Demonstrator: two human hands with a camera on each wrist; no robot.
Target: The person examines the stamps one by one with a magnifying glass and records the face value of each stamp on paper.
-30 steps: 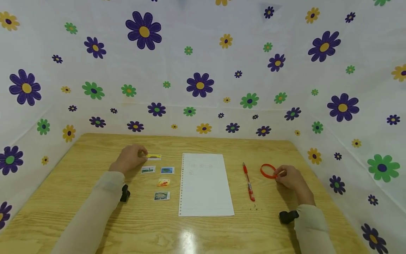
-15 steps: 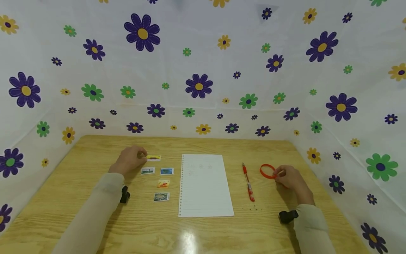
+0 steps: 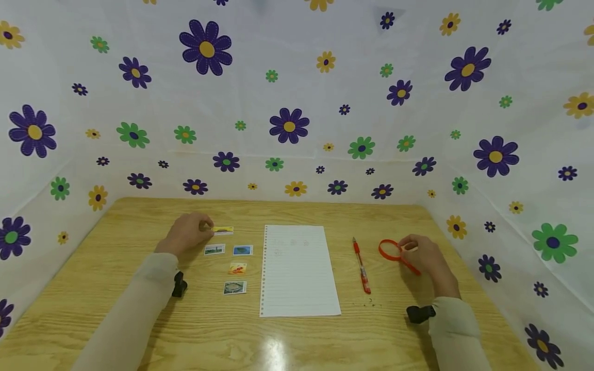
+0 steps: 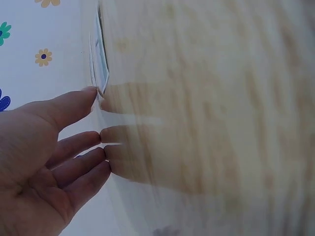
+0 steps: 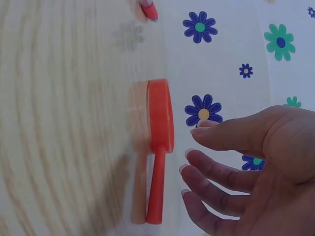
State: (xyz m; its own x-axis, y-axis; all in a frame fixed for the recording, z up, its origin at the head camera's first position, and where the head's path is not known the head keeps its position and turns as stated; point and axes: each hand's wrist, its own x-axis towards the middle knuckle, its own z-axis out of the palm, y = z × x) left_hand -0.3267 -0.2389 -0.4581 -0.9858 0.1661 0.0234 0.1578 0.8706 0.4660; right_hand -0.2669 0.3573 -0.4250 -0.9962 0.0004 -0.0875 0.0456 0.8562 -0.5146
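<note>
My left hand [image 3: 187, 232] is at the far left of the table, thumb and forefinger pinching the near edge of a yellow postage stamp [image 3: 225, 230]. In the left wrist view the thumb [image 4: 78, 104] meets the corner of that stamp [image 4: 100, 59], while several fingertips rest on the tabletop; the forefinger is mostly hidden. To the right, a red magnifying glass [image 3: 389, 249] lies on the table with its handle toward me. My right hand [image 3: 424, 256] hovers beside it with loosely bent fingers. The right wrist view shows a gap between those fingers and the magnifying glass [image 5: 160, 115].
Several more stamps lie below the yellow one, including a blue stamp [image 3: 243, 250] and a stadium stamp [image 3: 235, 287]. A lined sheet [image 3: 301, 283] with faint marks lies mid-table. Right of it is a red pen [image 3: 362, 268], with dark crumbs nearby. A flowered cloth [image 3: 297, 170] surrounds the table.
My right hand has let go of the magnifying glass and lifted slightly, so its red handle now shows. The left hand stays at the yellow stamp.
</note>
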